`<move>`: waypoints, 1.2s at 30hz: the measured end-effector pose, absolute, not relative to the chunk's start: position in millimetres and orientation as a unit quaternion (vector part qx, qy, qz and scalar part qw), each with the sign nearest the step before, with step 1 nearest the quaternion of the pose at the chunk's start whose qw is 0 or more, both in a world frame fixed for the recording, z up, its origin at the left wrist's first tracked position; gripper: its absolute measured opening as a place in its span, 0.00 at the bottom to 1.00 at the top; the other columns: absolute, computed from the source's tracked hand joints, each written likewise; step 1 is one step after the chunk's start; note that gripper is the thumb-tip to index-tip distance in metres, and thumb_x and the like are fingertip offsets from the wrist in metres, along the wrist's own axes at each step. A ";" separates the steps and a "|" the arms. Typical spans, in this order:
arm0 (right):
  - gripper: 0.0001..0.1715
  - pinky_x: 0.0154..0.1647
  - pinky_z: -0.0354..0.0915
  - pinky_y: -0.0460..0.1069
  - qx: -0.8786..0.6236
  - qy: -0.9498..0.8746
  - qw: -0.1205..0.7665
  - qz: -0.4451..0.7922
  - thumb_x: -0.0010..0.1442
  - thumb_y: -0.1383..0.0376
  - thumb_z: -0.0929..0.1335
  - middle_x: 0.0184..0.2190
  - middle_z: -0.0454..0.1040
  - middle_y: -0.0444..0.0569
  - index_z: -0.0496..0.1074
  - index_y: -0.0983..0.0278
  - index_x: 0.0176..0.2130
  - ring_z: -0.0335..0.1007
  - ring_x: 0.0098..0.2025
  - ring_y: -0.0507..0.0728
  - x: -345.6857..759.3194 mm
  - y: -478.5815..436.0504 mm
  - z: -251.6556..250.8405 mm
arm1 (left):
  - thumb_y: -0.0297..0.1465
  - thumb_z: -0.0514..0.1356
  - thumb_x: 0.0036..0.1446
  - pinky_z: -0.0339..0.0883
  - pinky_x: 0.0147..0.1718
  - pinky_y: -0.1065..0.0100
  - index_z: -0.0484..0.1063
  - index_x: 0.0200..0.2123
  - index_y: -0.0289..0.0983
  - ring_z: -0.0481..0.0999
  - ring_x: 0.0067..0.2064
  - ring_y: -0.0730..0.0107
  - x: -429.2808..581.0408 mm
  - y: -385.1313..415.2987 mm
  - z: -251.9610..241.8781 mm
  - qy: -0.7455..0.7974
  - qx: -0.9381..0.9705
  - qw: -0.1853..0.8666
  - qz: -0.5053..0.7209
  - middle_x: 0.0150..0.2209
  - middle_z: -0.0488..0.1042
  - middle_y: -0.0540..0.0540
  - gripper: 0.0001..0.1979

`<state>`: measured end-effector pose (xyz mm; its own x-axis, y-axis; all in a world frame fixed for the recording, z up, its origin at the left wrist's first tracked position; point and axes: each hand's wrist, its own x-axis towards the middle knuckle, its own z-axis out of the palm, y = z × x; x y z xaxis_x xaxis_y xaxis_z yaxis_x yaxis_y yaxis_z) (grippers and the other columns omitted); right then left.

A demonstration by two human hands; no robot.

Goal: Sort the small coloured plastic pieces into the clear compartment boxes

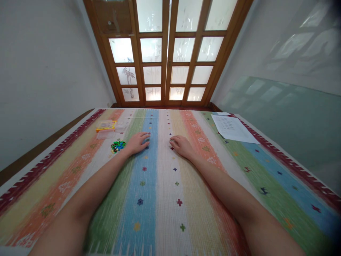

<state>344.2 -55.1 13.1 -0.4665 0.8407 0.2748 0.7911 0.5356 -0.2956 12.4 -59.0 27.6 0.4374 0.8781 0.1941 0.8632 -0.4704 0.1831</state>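
My left hand [137,143] rests palm down on the striped tablecloth [165,199], its fingers slightly apart and pointing to the right. Just left of its wrist lies a small heap of loose plastic pieces [118,146] in green, blue and dark colours; single shapes are too small to make out. Across a white stripe, my right hand [181,145] also lies on the cloth with loosely bent fingers and nothing visible in them. The two hands face each other and do not touch.
Behind the heap, at the left, sits a clear plastic box with yellow edges [106,126]. Printed paper sheets [234,128] lie at the far right. Beyond the table's far edge stand wooden doors with glass panes [151,49]. A glass panel [279,121] leans along the right wall.
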 end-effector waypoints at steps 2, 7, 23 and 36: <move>0.32 0.63 0.62 0.57 -0.477 -0.852 0.202 0.078 0.76 0.50 0.54 0.58 0.76 0.55 0.74 0.60 0.62 0.70 0.60 0.62 343.8 -54.4 13.5 | 0.47 0.51 0.68 0.54 0.71 0.56 0.72 0.64 0.42 0.65 0.69 0.58 -22.3 -68.4 32.7 0.551 0.821 0.008 0.149 0.68 0.68 0.44 0.28; 0.30 0.62 0.62 0.57 -0.467 -0.855 0.206 0.090 0.75 0.51 0.56 0.56 0.77 0.55 0.76 0.60 0.60 0.70 0.59 0.63 341.1 -55.9 13.7 | 0.47 0.52 0.66 0.59 0.69 0.51 0.73 0.60 0.39 0.68 0.67 0.53 -94.3 -95.5 28.3 0.649 0.739 -0.027 0.176 0.65 0.70 0.41 0.28; 0.14 0.57 0.67 0.56 -0.415 -0.859 0.284 0.093 0.72 0.59 0.65 0.50 0.79 0.54 0.78 0.59 0.51 0.73 0.54 0.62 344.3 -46.1 -2.3 | 0.49 0.52 0.67 0.57 0.70 0.52 0.70 0.63 0.36 0.64 0.69 0.50 -62.6 -79.3 -10.0 0.639 0.750 0.006 0.174 0.67 0.66 0.35 0.30; 0.14 0.57 0.66 0.56 -0.409 -0.855 0.302 0.104 0.72 0.59 0.66 0.49 0.79 0.54 0.78 0.59 0.52 0.73 0.54 0.61 345.5 -45.6 -2.3 | 0.44 0.57 0.68 0.60 0.69 0.54 0.72 0.61 0.38 0.67 0.67 0.55 99.0 -58.8 -7.9 0.512 0.830 0.062 0.213 0.66 0.68 0.37 0.24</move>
